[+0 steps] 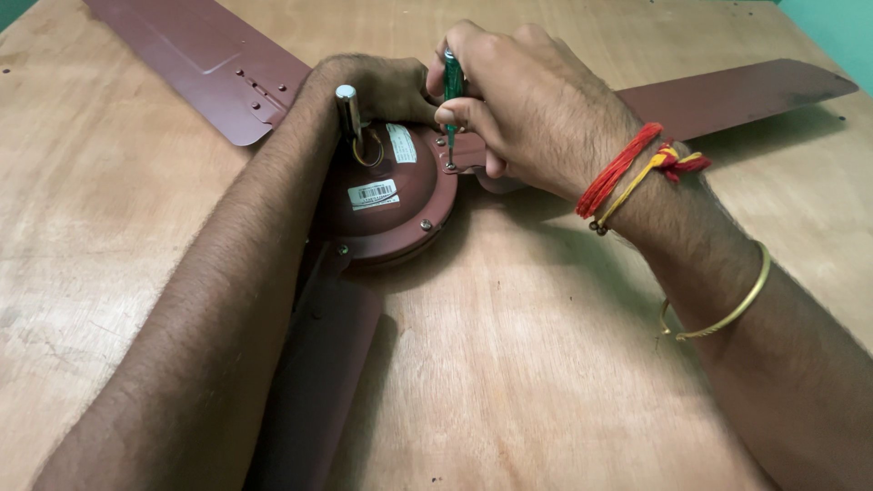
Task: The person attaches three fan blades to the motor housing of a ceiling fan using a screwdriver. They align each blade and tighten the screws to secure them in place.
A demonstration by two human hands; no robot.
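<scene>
Plywood tabletop (564, 364) fills nearly everything below me, with a strip of green wall at the far right corner. On it lies a maroon ceiling fan, and its round motor housing (386, 195) is my landmark. My right hand (527, 109) hovers over the housing's right rim, fingers pinched around a green-handled screwdriver (452, 86) held upright, its tip set on a screw (449, 166) at the rim where a blade bracket joins. My left hand (377, 86) curls around the far side of the housing, beside the silver shaft (347, 109) that stands up from its centre; I cannot tell exactly what its fingers grip. White stickers sit on top of the housing. Three blades spread from it: one (195, 55) to the far left, one (737, 91) to the right, one (318, 382) toward me, partly under my left forearm.
</scene>
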